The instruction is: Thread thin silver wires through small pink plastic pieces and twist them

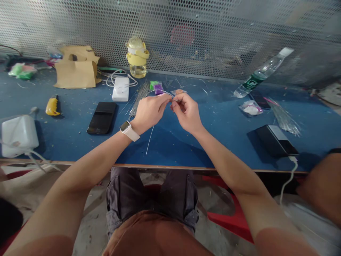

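Both my hands meet above the middle of the blue table (186, 142). My left hand (150, 112), with a white watch on the wrist, pinches a thin metal wire (149, 141) that hangs down toward the table's front edge. My right hand (186, 112) is closed in a pinch against the left fingertips, holding something tiny that I cannot make out. Just behind my hands lie a bundle of thin wires (138, 97) and small bags of green and purple beads (157, 87).
A black phone (102, 117), a white charger (120, 89), a yellow bottle (137, 57), a brown paper bag (76, 69) and a yellow cutter (52, 106) lie left. A clear plastic bottle (262, 73), black box (275, 140) and more wires (285, 119) lie right. Another person's arm (322, 188) shows at right.
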